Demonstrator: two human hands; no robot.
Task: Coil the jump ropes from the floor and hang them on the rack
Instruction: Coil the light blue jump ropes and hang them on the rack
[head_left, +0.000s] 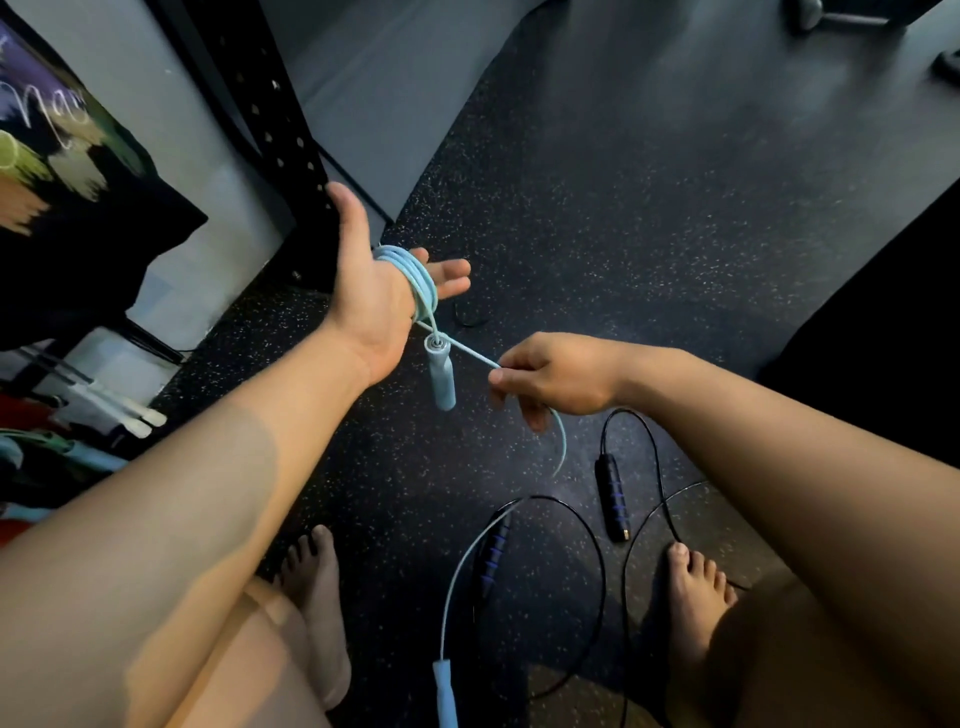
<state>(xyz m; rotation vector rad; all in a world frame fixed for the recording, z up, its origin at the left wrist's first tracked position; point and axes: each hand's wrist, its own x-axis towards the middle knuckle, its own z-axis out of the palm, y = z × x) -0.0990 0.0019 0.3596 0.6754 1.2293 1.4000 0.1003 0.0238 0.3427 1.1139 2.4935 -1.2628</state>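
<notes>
A light blue jump rope (415, 275) is wound in several loops around my left hand (371, 291), which is held palm up with straight fingers. One blue handle (441, 374) dangles just below that palm. My right hand (556, 376) pinches the taut strand coming off the coil, and the slack runs down to the other blue handle (445, 691) on the floor between my bare feet. A black jump rope (602, 587) lies in loops on the floor, with one black and blue handle (612, 496) below my right hand and the second handle (493, 556) beside it.
A black perforated rack upright (270, 130) stands just beyond my left hand. A dark patterned cushion (67, 182) and clutter with white handles (124, 415) sit at the left. Speckled dark rubber floor (649, 234) spreads ahead. A dark block (893, 338) is at the right.
</notes>
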